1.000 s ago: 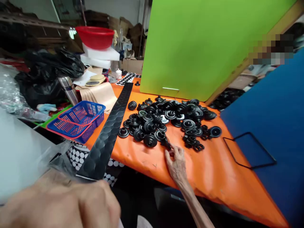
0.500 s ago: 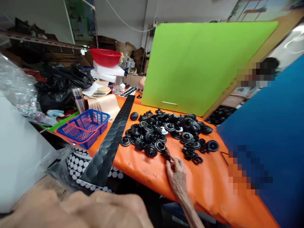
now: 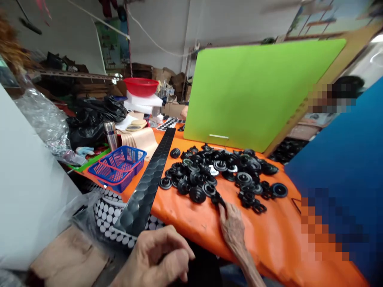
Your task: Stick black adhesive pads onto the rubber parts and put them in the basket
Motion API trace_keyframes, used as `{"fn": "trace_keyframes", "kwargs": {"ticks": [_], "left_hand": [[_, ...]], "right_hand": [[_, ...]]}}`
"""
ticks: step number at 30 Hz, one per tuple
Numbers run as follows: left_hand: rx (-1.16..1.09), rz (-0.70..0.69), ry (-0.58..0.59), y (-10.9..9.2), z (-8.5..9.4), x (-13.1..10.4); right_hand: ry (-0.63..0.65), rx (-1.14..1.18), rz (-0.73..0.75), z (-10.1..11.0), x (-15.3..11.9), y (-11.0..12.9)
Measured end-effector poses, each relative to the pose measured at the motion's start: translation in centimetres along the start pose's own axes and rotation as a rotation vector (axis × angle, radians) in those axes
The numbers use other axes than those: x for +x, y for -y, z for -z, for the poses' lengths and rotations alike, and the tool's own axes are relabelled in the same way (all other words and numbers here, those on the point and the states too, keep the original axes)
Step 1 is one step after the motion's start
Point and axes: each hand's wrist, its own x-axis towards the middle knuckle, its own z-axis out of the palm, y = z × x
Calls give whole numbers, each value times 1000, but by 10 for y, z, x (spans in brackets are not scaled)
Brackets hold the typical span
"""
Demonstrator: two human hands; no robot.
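My left hand (image 3: 160, 255) is close to the camera at the bottom middle, above the front edge of the table. Its fingers are curled in towards the thumb; whether anything is between them I cannot make out. My right hand (image 3: 232, 225) reaches over the orange tabletop, thumb and fingers closed on a black round plastic part (image 3: 218, 198) tilted at the near edge of a pile. That pile of black round parts (image 3: 197, 194) has stepped discs with raised centres. A long black strip with round discs marked in it (image 3: 146, 187) lies to the left of the pile.
A blue basket with red handles (image 3: 119, 167) sits left of the strip, near a steel flask (image 3: 110, 135). Behind the pile stands a green board (image 3: 239, 95). A blue panel (image 3: 344, 159) rises at right. The orange table cover (image 3: 185, 215) ends near me.
My left hand has come up into clearer view, its curled fingers now visible. My right hand stays at the same black part. The whole view has shifted slightly.
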Motion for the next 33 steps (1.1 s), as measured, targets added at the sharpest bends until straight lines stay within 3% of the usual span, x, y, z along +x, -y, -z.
{"fn": "trace_keyframes", "kwargs": {"ticks": [1,2,6,9,11,14,17,21,24,26,29,33], "left_hand": [[-31,25,77,1,-1,3],[21,60,51,4,1,5],[505,73,-414,44,35,11],[745,184,-582,84,66,24],[605,325,-584,105,77,33],[62,508,-545,115,79,43],[-338,599,-578,107,73,42],[-509,593,-569,94,67,23],[-583,615,-552,91,62,3],[-614,629,-537,90,59,-8],[-665,615,-472,90,57,-19],[-751,582,-343,92,61,-31]], "right_hand": [[18,3,-1,1,-6,5],[42,5,-1,1,-12,10],[108,9,-7,-5,-25,30],[112,26,6,-6,-27,41],[40,26,3,-1,-32,49],[-65,56,-51,11,-53,70],[132,272,-178,16,-78,98],[536,705,-562,-1,-94,138],[715,1072,-826,-22,-94,168],[827,1259,-885,-32,-94,184],[898,1358,-894,-38,-97,199],[850,1359,-946,-39,-99,205]]}}
